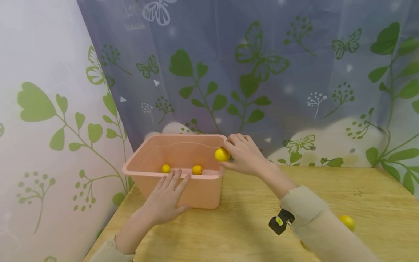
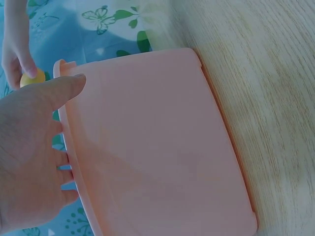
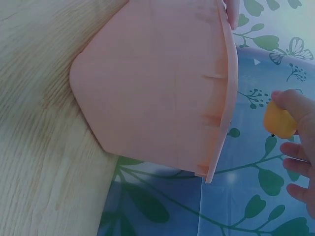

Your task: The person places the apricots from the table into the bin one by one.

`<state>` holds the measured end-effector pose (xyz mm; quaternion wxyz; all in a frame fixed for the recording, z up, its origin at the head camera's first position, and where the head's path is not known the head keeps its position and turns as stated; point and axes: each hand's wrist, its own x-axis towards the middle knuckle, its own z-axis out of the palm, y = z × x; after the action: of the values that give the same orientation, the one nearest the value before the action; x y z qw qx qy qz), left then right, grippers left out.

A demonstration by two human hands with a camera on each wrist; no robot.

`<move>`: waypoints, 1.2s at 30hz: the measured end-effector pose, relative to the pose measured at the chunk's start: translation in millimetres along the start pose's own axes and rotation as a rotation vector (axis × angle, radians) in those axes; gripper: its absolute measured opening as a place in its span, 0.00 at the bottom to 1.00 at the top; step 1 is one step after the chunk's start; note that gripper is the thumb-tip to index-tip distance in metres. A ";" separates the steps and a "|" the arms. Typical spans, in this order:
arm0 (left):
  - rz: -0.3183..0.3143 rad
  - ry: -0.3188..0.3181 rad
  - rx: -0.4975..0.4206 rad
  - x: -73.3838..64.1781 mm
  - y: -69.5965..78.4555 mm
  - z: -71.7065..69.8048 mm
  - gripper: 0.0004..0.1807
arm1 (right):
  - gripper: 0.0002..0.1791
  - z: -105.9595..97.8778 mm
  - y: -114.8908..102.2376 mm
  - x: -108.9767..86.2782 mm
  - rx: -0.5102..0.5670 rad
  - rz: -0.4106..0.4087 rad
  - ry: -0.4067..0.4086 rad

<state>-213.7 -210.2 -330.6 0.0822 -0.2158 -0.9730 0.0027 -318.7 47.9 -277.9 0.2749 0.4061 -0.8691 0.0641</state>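
Observation:
A pink plastic bin [image 1: 199,193] stands on the wooden table at the left. Two small yellow fruits [image 1: 166,168] [image 1: 197,170] lie inside it. My left hand [image 1: 165,203] rests on the near rim, fingers straight and spread over the edge, thumb along the outer wall. Thumb and fingers of my right hand [image 1: 243,154] pinch another round yellow fruit [image 1: 222,154] at the bin's right rim. In the right wrist view that fruit [image 3: 279,120] shows a dark spot at its lower end, and it is above rim height, outside the wall.
On the wooden table [image 1: 255,203], a yellow fruit [image 1: 347,222] lies to the right, beyond my right sleeve. Part of another yellow fruit [image 1: 305,246] shows from under that forearm. A patterned cloth [image 1: 209,72] with leaves and butterflies hangs behind the table.

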 end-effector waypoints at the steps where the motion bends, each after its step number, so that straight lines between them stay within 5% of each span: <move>1: 0.000 0.001 -0.002 0.0 0.0 0.2 0.44 | 0.19 -0.1 -1.0 2.5 0.004 0.002 -0.001; 10: -0.001 0.004 -0.008 -0.5 -0.4 0.4 0.43 | 0.20 3.4 -7.0 23.0 0.001 0.054 -0.104; 36: 0.011 0.011 -0.006 -0.5 -2.9 1.4 0.43 | 0.27 17.2 -24.4 54.1 0.013 0.116 -0.228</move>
<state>-214.6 -213.0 -331.9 0.0868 -0.2214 -0.9713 -0.0008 -336.0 -10.3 -266.4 0.1674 0.3615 -0.9164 0.0388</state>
